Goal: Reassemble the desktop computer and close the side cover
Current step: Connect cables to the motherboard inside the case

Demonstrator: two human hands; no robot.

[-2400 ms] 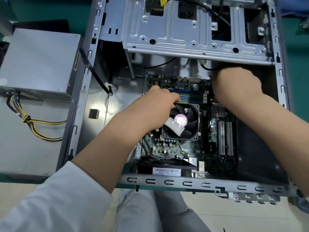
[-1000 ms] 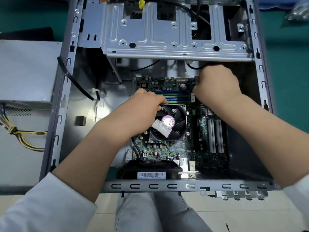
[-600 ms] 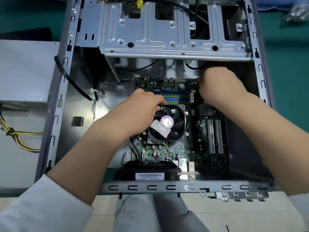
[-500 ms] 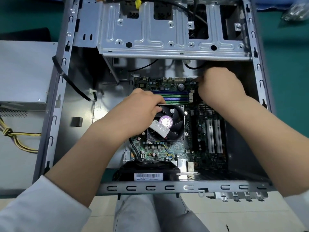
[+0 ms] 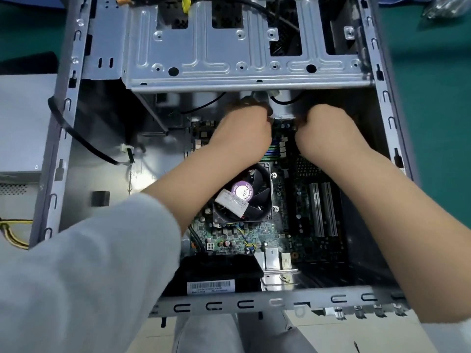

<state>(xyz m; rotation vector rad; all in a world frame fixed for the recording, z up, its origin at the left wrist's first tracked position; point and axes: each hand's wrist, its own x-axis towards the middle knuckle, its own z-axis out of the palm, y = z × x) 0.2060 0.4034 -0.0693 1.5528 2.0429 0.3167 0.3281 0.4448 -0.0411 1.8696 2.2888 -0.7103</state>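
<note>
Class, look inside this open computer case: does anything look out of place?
Yes. A loose white connector lies on top of the CPU fan, plugged into nothing. The power supply sits outside the case, on its left, its yellow and black wires trailing.

Desktop case (image 5: 76,103) laid flat w/ side open; green motherboard (image 5: 257,235) & black CPU fan (image 5: 244,197) mounted inside.

Bright, even overhead light. Glare patch on the case (image 5: 107,179) floor left of the left hand (image 5: 242,133); deep shadow under the drive cage (image 5: 229,70) just beyond both hands and right of the right hand (image 5: 328,133). Hands and sleeve (image 5: 84,284) motion-blurred. Wide-angle bending at frame edges; fan (image 5: 244,197) sharp.
</note>
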